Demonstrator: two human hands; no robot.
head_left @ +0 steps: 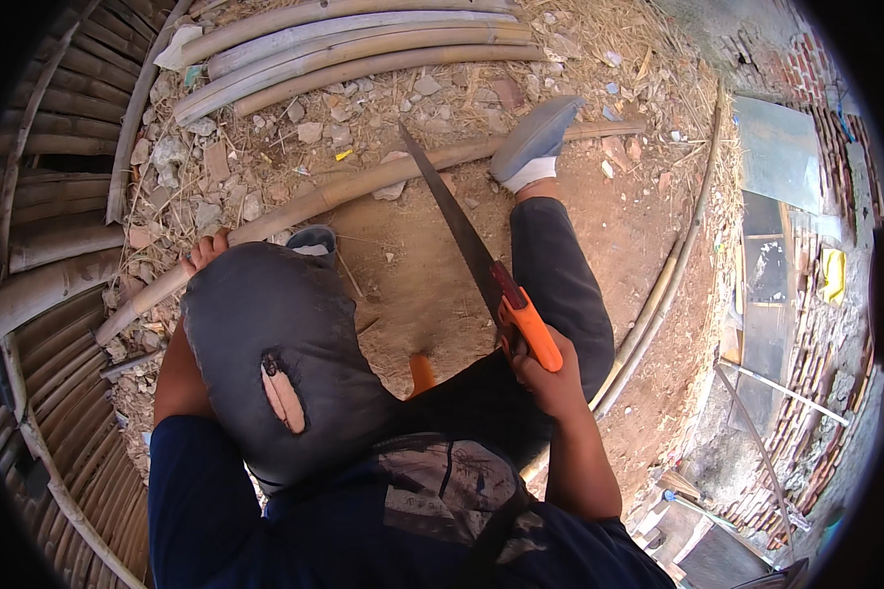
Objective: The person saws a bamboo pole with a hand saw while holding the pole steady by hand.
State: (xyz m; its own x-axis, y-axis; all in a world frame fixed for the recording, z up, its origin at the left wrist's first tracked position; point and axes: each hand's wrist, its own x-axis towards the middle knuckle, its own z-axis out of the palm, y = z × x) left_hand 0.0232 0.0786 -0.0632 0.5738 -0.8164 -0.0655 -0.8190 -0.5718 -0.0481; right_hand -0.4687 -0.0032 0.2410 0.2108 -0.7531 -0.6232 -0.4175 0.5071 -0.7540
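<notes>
My right hand (550, 378) is closed round the orange handle of a handsaw (457, 224). The blade points up and to the left, and its tip overlaps the bamboo pole (349, 185) in the picture; I cannot tell whether they touch. That pole slants across the ground beyond my knees. At its lower left stretch my left hand (206, 250) grips it, fingers curled over, the rest hidden behind my bent left knee. A grey shoe (538, 135) on my outstretched right leg rests against the pole's far right part.
Several cut bamboo poles (363, 47) lie at the back over rubble and straw. A slatted bamboo wall (79, 393) stands on the left. Along the right run long thin poles (658, 299) and a brick wall (805, 412) with leaning panels (778, 152). Something orange (421, 373) shows between my legs.
</notes>
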